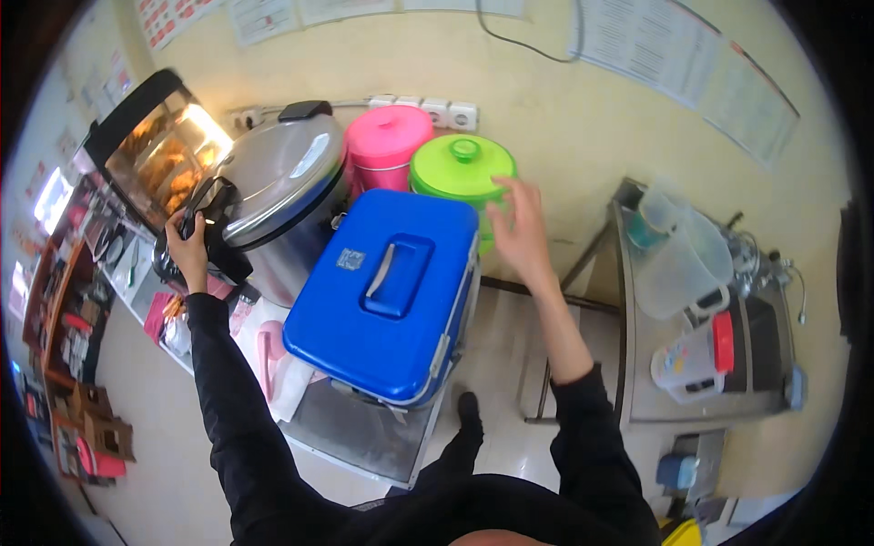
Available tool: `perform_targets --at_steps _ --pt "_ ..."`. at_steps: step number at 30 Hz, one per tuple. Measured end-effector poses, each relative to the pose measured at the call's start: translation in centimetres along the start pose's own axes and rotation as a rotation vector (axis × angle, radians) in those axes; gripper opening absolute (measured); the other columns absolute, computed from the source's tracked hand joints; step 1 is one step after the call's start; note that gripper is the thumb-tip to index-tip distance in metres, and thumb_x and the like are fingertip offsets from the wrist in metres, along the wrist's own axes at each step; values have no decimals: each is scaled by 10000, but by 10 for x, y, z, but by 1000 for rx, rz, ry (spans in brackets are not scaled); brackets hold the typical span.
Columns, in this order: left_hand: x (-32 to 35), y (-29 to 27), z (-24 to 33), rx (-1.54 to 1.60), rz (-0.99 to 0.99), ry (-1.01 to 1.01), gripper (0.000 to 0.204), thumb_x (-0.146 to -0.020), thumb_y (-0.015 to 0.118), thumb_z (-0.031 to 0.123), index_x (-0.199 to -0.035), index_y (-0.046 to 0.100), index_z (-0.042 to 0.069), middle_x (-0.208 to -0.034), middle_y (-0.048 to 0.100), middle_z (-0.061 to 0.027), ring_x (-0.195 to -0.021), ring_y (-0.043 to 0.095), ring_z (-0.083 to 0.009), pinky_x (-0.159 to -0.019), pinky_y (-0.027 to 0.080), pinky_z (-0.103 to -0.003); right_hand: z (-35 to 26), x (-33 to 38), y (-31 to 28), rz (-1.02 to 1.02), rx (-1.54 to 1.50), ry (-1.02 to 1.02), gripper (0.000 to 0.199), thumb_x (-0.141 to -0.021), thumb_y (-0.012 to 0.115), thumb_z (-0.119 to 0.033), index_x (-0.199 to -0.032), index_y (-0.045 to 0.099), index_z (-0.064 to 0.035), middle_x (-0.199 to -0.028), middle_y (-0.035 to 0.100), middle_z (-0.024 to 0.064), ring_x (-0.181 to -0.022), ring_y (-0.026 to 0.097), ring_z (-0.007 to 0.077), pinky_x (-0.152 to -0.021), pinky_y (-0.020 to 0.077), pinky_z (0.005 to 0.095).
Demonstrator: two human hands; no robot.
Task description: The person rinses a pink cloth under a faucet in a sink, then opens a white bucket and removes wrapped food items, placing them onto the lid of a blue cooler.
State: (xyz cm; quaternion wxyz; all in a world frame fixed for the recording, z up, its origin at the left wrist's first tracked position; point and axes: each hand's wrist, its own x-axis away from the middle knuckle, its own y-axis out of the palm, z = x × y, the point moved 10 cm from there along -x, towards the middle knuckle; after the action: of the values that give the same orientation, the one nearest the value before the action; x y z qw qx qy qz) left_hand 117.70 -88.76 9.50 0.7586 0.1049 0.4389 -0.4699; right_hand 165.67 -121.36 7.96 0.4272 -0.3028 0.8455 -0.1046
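On the left stands a large steel rice cooker (287,173) with its domed lid down. My left hand (188,253) is closed on a black handle (217,202) at the cooker's near left side; part of the grip is hidden. In the middle, a blue cooler box (364,309) with a recessed grey lid handle sits on the counter, its lid shut. My right hand (519,227) hangs in the air beside a lidded green tub (462,168), fingers apart and holding nothing. A lidded pink tub (390,141) stands between the cooker and the green tub.
A lit glass food warmer (168,155) stands at the far left. White power sockets (437,114) line the wall. Right of a floor gap, a metal table (637,382) bears a clear jug (687,268) and a red-lidded container (696,359). Pink scissor-like handles (269,355) lie beside the cooler.
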Motion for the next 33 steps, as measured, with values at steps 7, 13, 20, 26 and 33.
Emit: perform_targets --at_steps 7,13,20,26,33 --pt "4 -10 15 -102 59 7 388 -782 723 225 -1075 565 27 -1015 632 -112 -947 605 -205 -866 445 -310 100 -128 122 -442 470 15 500 -732 697 -179 -1206 537 -197 -1099 537 192 -948 582 375 -840 479 424" --pt "13 -10 19 -174 -29 -67 403 -816 683 269 -1110 522 45 -1005 618 -152 -951 608 -271 -850 448 -337 99 -150 114 -296 129 -119 457 -677 729 -167 -1122 629 -175 -993 628 180 -968 586 348 -860 472 408" --pt "22 -14 13 -383 -70 -84 550 -887 611 299 -1258 361 -20 -1243 476 -231 -1154 494 -328 -958 375 -352 -75 -232 184 -303 -143 -434 420 -675 712 -183 -1078 653 -78 -1035 637 203 -987 594 353 -896 456 411" --pt "57 -27 37 -136 -166 -126 555 -937 529 280 -1363 294 14 -1383 365 -182 -1320 316 -254 -1081 239 -340 -125 -242 348 -591 -191 -515 447 -680 743 -225 -1090 649 -73 -1086 623 196 -1037 567 377 -941 433 447" --pt "228 -183 87 -186 411 -664 550 -921 450 448 -1350 372 111 -1395 367 -87 -1317 293 -209 -1062 229 -473 -95 -247 210 -664 -577 -708 679 -751 737 -343 -1326 461 -108 -1292 482 165 -1005 579 237 -844 494 320"
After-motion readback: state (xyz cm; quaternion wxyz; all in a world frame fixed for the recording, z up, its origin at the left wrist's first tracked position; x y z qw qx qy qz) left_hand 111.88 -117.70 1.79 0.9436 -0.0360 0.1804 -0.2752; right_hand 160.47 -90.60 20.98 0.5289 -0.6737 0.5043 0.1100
